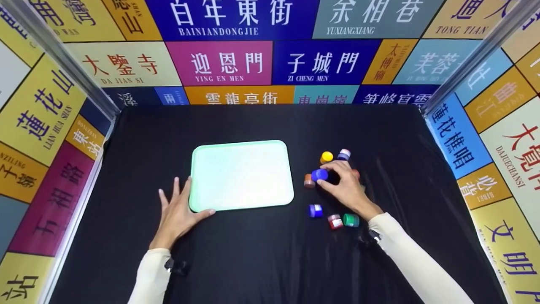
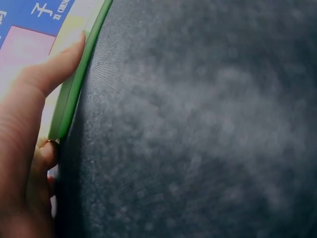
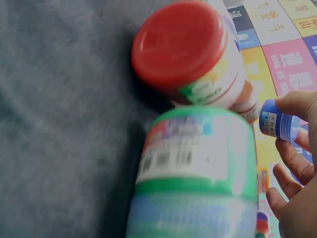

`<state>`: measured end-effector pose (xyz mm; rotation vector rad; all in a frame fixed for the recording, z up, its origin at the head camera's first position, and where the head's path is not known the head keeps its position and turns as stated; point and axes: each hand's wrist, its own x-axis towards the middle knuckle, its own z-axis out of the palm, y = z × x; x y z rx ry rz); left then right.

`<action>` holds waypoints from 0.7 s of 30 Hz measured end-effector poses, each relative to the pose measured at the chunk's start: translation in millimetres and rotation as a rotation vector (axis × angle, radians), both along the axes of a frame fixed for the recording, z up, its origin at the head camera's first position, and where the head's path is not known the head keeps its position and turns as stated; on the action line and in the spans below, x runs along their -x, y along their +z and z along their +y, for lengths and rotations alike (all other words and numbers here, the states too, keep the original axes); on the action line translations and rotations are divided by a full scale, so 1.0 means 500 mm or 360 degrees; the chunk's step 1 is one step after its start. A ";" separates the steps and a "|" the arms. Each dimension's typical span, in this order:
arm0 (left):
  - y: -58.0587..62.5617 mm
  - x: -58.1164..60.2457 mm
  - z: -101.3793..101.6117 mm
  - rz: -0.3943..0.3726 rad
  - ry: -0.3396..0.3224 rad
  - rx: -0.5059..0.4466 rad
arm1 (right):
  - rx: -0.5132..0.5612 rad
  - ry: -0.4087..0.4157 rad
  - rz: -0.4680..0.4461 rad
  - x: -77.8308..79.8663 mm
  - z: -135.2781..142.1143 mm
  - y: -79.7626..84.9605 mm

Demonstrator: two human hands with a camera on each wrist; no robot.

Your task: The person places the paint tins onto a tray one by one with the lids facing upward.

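Observation:
A pale green tray [image 1: 242, 175] lies on the black cloth. My left hand [image 1: 179, 213] is at its near left corner, fingers spread along the left side and thumb at the near edge; the left wrist view shows the thumb against the green rim [image 2: 74, 99]. With thumb and fingers, my right hand [image 1: 348, 183] pinches a small blue paint jar [image 1: 319, 175], its label showing in the right wrist view. Under and beside that jar is a brown paint jar [image 1: 309, 181]. A yellow jar [image 1: 326, 157] and a dark blue jar [image 1: 344, 154] stand just beyond the right hand.
Nearer me are another blue jar [image 1: 315, 210], a red jar [image 1: 335, 221] and a green jar [image 1: 351, 220]. Part of a reddish jar [image 1: 356, 173] shows behind the right hand. Panels with printed characters [image 1: 219, 63] wall the table at the back and sides.

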<state>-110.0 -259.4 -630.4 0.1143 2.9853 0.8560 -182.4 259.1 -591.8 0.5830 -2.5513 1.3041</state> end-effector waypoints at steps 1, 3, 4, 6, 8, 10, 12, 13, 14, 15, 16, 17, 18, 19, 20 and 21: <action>-0.001 0.001 -0.001 0.0016 -0.0007 0.0009 | 0.0001 0.0003 -0.0007 0.002 -0.005 -0.001; -0.004 0.002 -0.002 0.0042 -0.0014 0.0015 | -0.0003 0.0002 -0.0014 0.007 -0.015 -0.002; -0.007 0.002 -0.003 0.0051 -0.0013 0.0017 | -0.0006 -0.0003 -0.0016 0.008 -0.021 -0.001; -0.010 0.001 -0.003 0.0065 -0.0017 0.0010 | -0.0018 -0.0013 -0.0017 0.011 -0.032 0.002; -0.014 0.000 -0.004 0.0072 -0.0016 0.0009 | -0.0029 -0.0005 -0.0024 0.014 -0.044 0.005; -0.015 -0.001 -0.004 0.0074 -0.0014 0.0008 | -0.0037 0.0007 -0.0032 0.017 -0.055 0.008; -0.013 -0.001 -0.004 0.0067 -0.0016 0.0006 | -0.0056 0.0026 -0.0040 0.021 -0.065 0.009; -0.011 -0.001 -0.003 0.0058 -0.0017 0.0006 | -0.0059 0.0040 -0.0044 0.023 -0.070 0.010; -0.009 0.000 -0.003 0.0053 -0.0019 0.0006 | -0.0057 0.0054 -0.0050 0.026 -0.074 0.010; -0.007 0.001 -0.002 0.0045 -0.0022 0.0005 | -0.0058 0.0063 -0.0053 0.028 -0.078 0.011; -0.005 0.001 -0.001 0.0038 -0.0024 0.0008 | -0.0060 0.0078 -0.0055 0.030 -0.083 0.012; -0.003 0.002 0.000 0.0033 -0.0028 0.0008 | -0.0064 0.0093 -0.0054 0.031 -0.087 0.013; -0.003 0.002 0.000 0.0030 -0.0030 0.0008 | -0.0064 0.0107 -0.0051 0.033 -0.092 0.013; -0.002 0.003 0.001 0.0029 -0.0033 0.0010 | -0.0062 0.0120 -0.0049 0.034 -0.097 0.013; -0.003 0.003 0.002 0.0029 -0.0035 0.0012 | -0.0061 0.0131 -0.0047 0.034 -0.102 0.012; -0.004 0.003 0.002 0.0027 -0.0036 0.0010 | -0.0066 0.0142 -0.0042 0.034 -0.108 0.012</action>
